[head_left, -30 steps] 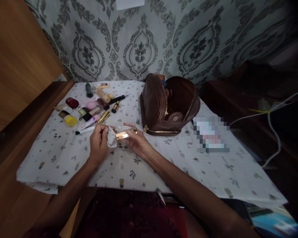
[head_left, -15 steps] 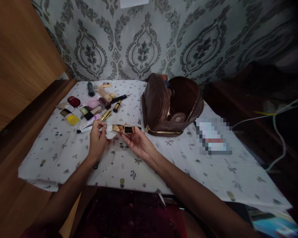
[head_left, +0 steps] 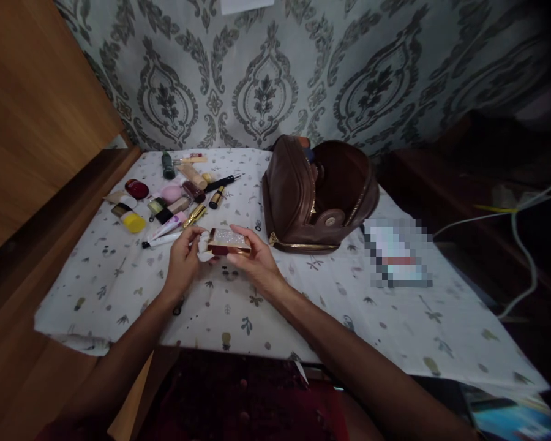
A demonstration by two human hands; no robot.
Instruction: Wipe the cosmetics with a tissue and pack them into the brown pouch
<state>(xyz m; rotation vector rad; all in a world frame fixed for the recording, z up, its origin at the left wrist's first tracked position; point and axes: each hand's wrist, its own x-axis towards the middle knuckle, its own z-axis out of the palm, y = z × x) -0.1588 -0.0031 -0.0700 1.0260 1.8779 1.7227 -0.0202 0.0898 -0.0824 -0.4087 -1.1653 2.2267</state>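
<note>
One head-worn view, and it looked down over the left hand point(head_left: 183, 260) and the right hand point(head_left: 261, 263)!
It sat above and behind them, faced forward and down, near enough that both forearms point(head_left: 349, 337) rose from the bottom edge, wide enough for the lap point(head_left: 229, 392) below the hands, the tablecloth point(head_left: 280, 327) around them, the patterned backdrop point(head_left: 265, 92) beyond!
</note>
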